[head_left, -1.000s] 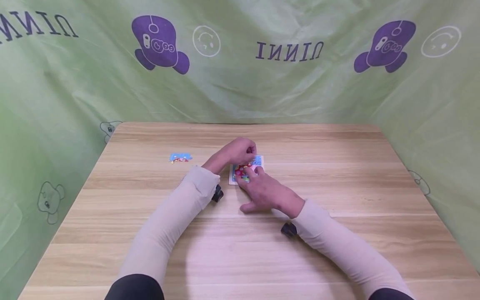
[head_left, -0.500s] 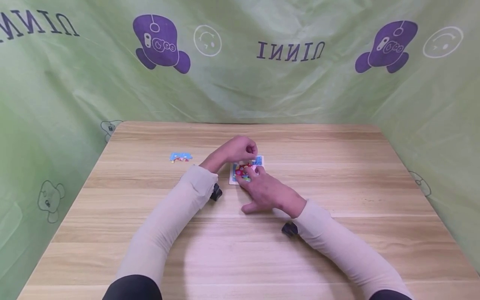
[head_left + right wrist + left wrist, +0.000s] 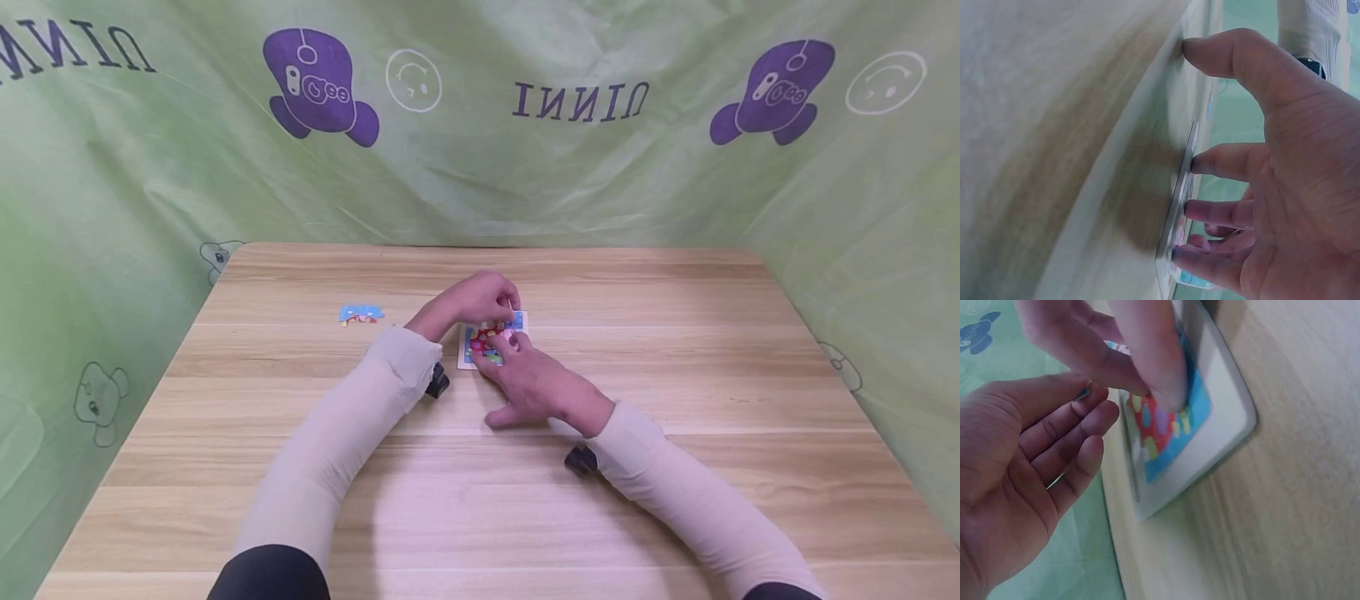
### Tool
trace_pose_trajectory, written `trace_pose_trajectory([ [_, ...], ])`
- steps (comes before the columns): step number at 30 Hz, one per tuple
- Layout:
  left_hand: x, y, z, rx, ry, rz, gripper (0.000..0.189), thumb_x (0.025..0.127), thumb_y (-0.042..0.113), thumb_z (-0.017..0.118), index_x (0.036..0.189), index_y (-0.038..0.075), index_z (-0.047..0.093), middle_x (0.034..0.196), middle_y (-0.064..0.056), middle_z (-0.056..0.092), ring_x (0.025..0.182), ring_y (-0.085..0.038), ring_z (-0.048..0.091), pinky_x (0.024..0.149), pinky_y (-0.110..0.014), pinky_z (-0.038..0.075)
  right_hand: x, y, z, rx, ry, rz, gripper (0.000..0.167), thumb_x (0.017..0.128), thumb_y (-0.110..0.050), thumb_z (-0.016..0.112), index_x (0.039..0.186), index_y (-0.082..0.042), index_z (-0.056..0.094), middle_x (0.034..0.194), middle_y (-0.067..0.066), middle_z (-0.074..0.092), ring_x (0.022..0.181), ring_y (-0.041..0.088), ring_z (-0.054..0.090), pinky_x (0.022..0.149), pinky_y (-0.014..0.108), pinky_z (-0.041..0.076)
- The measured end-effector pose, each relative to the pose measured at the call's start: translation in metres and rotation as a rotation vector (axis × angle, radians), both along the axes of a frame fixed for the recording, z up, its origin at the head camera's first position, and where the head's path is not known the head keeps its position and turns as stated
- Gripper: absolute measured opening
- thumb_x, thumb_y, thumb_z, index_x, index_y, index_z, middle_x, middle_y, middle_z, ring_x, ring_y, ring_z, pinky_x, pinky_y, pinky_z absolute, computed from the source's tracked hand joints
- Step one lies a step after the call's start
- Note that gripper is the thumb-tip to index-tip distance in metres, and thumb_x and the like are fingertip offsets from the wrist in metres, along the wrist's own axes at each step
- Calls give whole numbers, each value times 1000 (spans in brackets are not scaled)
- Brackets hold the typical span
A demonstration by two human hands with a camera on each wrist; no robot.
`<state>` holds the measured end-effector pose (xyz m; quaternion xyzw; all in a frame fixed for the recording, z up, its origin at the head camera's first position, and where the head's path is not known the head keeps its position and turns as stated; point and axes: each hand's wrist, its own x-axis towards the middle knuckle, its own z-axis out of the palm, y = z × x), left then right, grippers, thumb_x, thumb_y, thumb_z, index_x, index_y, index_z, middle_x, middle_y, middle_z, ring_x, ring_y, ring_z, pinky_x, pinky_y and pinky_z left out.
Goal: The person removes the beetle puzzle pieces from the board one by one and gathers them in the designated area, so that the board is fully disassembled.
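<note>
A small puzzle board [image 3: 462, 360] with a pale rim and a colourful picture lies on the table in the head view. Above its far edge, my left hand [image 3: 480, 298] pinches a small puzzle piece. A blue bit of that piece [image 3: 1084, 393] shows between thumb and fingers in the left wrist view; the rest is hidden. My right hand [image 3: 531, 385] rests its extended fingertips on the board, partly covering the red, spotted picture [image 3: 1159, 422]. Its thumb points away from the board, near the tabletop, in the right wrist view.
Left of the board lie blue and red puzzle pieces [image 3: 361, 314], close together. The wooden table [image 3: 675, 333] stretches around both arms. A green printed curtain [image 3: 465, 183] hangs behind the table's far edge and along both sides.
My left hand has shifted slightly right over the board's far edge, its fingertips changing angle. My right hand stays nearly still on the board.
</note>
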<state>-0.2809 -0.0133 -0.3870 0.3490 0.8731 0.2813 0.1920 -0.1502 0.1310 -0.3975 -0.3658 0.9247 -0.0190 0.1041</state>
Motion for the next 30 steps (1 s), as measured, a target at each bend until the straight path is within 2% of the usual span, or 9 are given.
trace_pose_trajectory([
  [6, -1, 0, -9, -17, -31, 69, 9, 99, 9, 67, 98, 5, 75, 79, -7, 66, 66, -15, 57, 61, -26, 47, 0, -1, -1, -7, -42, -14, 95, 84, -56, 75, 160, -12, 38, 158, 21, 27, 133, 54, 36, 97, 54, 51],
  [10, 0, 0, -11, 4, -43, 74, 8, 99, 9, 67, 97, 6, 74, 80, -7, 67, 66, -15, 57, 61, -27, 48, 0, -1, 0, 5, -48, -19, 95, 84, -57, 74, 160, -13, 37, 159, 21, 26, 135, 54, 34, 97, 53, 51],
  [17, 0, -1, -3, 20, -15, 12, 5, 98, 10, 68, 97, 6, 71, 88, -5, 68, 78, -18, 61, 74, -29, 52, -2, 1, 0, 10, -24, -8, 94, 84, -56, 74, 159, -12, 39, 158, 21, 28, 134, 51, 34, 99, 52, 50],
  [26, -8, -5, -6, 57, 10, -136, 3, 97, 7, 70, 100, 8, 71, 95, -2, 69, 91, -18, 63, 84, -30, 51, -3, 2, 0, -3, -22, -7, 95, 82, -57, 75, 158, -12, 41, 158, 24, 28, 137, 55, 32, 99, 55, 49],
  [30, -9, -6, -8, 86, 28, -160, 20, 95, -7, 59, 94, 10, 69, 91, -2, 67, 89, -18, 61, 85, -30, 49, -3, 2, -2, 3, -23, -1, 98, 82, -60, 75, 159, -12, 39, 159, 25, 27, 138, 55, 31, 101, 55, 49],
])
